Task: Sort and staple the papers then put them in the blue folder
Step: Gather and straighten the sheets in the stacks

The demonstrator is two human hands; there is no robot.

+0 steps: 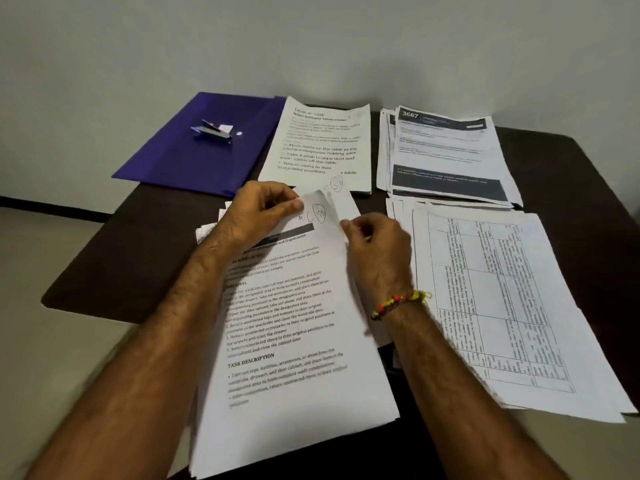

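Note:
A stack of printed papers (294, 358) lies in front of me on the dark table (138, 258). My left hand (256, 216) pinches the top sheet near its upper edge. My right hand (377, 251) pinches the upper right corner of the same stack, where a sheet lifts slightly. The blue folder (194, 157) lies flat at the far left, with a small metal stapler (212, 132) resting on it. Another sheet pile (318, 147) lies beside the folder, just beyond my hands.
A pile with dark header bands (446, 154) lies at the far right. A pile of table-printed sheets (502, 306) lies at the near right, overhanging the table edge. A plain wall (311, 46) rises behind the table.

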